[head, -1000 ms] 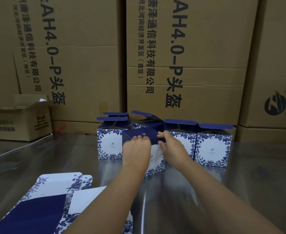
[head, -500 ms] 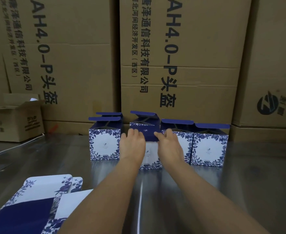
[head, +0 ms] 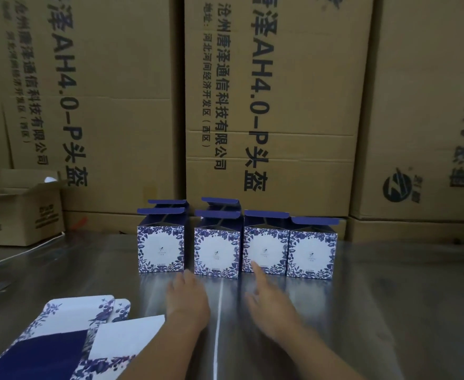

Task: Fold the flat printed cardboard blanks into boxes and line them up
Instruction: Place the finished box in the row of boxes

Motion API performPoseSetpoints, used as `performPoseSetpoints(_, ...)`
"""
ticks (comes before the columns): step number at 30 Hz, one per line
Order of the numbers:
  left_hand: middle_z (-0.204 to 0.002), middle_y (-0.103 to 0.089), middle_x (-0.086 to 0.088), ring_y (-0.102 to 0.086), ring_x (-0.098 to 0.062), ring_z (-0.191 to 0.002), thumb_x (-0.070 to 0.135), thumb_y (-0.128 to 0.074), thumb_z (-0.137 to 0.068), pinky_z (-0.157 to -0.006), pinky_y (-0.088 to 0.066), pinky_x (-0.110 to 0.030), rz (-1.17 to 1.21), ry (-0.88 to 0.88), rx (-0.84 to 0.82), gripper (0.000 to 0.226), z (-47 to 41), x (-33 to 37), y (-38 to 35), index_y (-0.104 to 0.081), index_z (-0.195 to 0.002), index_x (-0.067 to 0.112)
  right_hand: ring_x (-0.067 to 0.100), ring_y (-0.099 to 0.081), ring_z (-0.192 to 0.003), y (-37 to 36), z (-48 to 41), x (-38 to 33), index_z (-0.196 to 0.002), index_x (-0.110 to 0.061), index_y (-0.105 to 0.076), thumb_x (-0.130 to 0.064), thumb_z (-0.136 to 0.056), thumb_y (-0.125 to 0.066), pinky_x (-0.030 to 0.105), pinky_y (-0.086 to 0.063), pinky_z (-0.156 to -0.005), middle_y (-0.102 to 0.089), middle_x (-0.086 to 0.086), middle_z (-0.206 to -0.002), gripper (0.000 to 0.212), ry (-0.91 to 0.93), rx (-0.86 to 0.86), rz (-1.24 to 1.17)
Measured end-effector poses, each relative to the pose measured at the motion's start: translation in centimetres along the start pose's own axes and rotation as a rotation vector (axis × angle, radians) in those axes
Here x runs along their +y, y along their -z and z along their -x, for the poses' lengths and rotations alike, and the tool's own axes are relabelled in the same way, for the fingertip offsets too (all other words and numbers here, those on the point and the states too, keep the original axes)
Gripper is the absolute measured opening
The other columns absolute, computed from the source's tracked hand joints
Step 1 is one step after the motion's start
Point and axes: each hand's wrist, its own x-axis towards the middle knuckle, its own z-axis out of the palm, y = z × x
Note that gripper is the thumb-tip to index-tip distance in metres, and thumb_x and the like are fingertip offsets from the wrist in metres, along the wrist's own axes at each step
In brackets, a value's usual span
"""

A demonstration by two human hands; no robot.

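Four square cardboard boxes [head: 216,253] stand in a row towards the back of the glossy steel counter [head: 389,311], with two more behind them. They have white faces, blue leaf borders and raised navy lid flaps. The left hand [head: 188,297] and right hand [head: 269,305] hover just before the row, fingers relaxed and holding nothing. Flat printed blanks [head: 69,333] lie at the near left. Brown corrugated cartons [head: 269,105] stand behind.
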Motion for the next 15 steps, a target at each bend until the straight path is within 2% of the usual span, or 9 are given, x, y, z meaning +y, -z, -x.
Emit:
performPoseSetpoints(1, -0.151, -0.022, -0.014, -0.020, -0.029, -0.139, 0.026, -0.036, -0.095, -0.114, -0.017, -0.042, -0.009, -0.020, -0.021, 0.056, 0.9, 0.4, 0.2, -0.023, -0.144, 0.004, 0.020, -0.056, -0.102, 0.0, 1.3, 0.3, -0.150, -0.028, -0.005, -0.029, -0.094, -0.042, 0.025, -0.040, -0.080, -0.059, 0.004, -0.115, 0.067, -0.026, 0.008, -0.028)
performPoseSetpoints(3, -0.145, -0.034, -0.013, -0.026, -0.028, -0.136, 0.025, -0.037, -0.094, -0.114, -0.015, -0.044, -0.036, -0.115, -0.028, 0.048, 2.8, 1.7, 0.8, -0.038, -0.139, 0.008, 0.015, -0.058, -0.089, -0.2, 3.7, 0.6, -0.149, -0.024, -0.016, -0.026, -0.094, -0.044, 0.014, -0.035, -0.062, -0.060, -0.001, -0.093, 0.061, -0.088, 0.049, -0.101)
performPoseSetpoints(5, -0.137, -0.045, -0.015, -0.036, -0.030, -0.129, 0.022, -0.040, -0.094, -0.112, -0.019, -0.043, -0.024, -0.227, -0.002, 0.041, 5.1, 3.7, 1.7, -0.048, -0.131, 0.008, 0.016, -0.060, -0.087, -0.2, 5.6, 0.5, -0.144, -0.024, -0.029, -0.025, -0.095, -0.048, 0.012, -0.033, -0.059, -0.057, -0.004, -0.079, 0.053, -0.144, 0.100, -0.176)
performPoseSetpoints(6, -0.135, -0.046, -0.017, -0.037, -0.032, -0.128, 0.020, -0.040, -0.094, -0.111, -0.021, -0.043, 0.010, -0.274, 0.005, 0.040, 6.5, 4.9, 2.0, -0.049, -0.130, 0.005, 0.018, -0.061, -0.092, -0.2, 6.4, 0.4, -0.141, -0.023, -0.035, -0.024, -0.095, -0.049, 0.014, -0.035, -0.063, -0.059, -0.004, -0.080, 0.048, -0.169, 0.128, -0.211)
performPoseSetpoints(9, -0.142, -0.038, -0.020, -0.029, -0.031, -0.134, 0.016, -0.032, -0.099, -0.111, -0.020, -0.042, 0.261, -0.336, -0.023, 0.043, 11.6, 7.9, 1.9, -0.038, -0.139, 0.003, 0.020, -0.062, -0.101, 0.3, 8.8, -0.3, -0.128, -0.015, -0.053, -0.015, -0.095, -0.050, 0.022, -0.040, -0.083, -0.069, 0.004, -0.100, 0.034, -0.247, 0.211, -0.321)
performPoseSetpoints(12, -0.151, -0.025, -0.011, -0.022, -0.022, -0.140, 0.021, -0.027, -0.101, -0.114, -0.016, -0.036, 0.524, -0.332, -0.002, 0.050, 15.4, 8.7, 1.3, -0.018, -0.150, 0.015, 0.020, -0.062, -0.098, 1.0, 11.4, -1.3, -0.113, -0.012, -0.062, -0.012, -0.095, -0.049, 0.025, -0.042, -0.085, -0.069, 0.007, -0.101, 0.023, -0.349, 0.265, -0.467)
performPoseSetpoints(15, -0.151, -0.027, -0.004, -0.025, -0.016, -0.139, 0.024, -0.028, -0.101, -0.115, -0.015, -0.030, 0.682, -0.351, 0.061, 0.052, 17.9, 8.7, 1.2, -0.015, -0.150, 0.016, 0.013, -0.060, -0.098, 1.4, 13.7, -2.1, -0.101, -0.018, -0.068, -0.014, -0.094, -0.050, 0.019, -0.039, -0.083, -0.068, -0.003, -0.099, 0.020, -0.321, 0.195, -0.466)
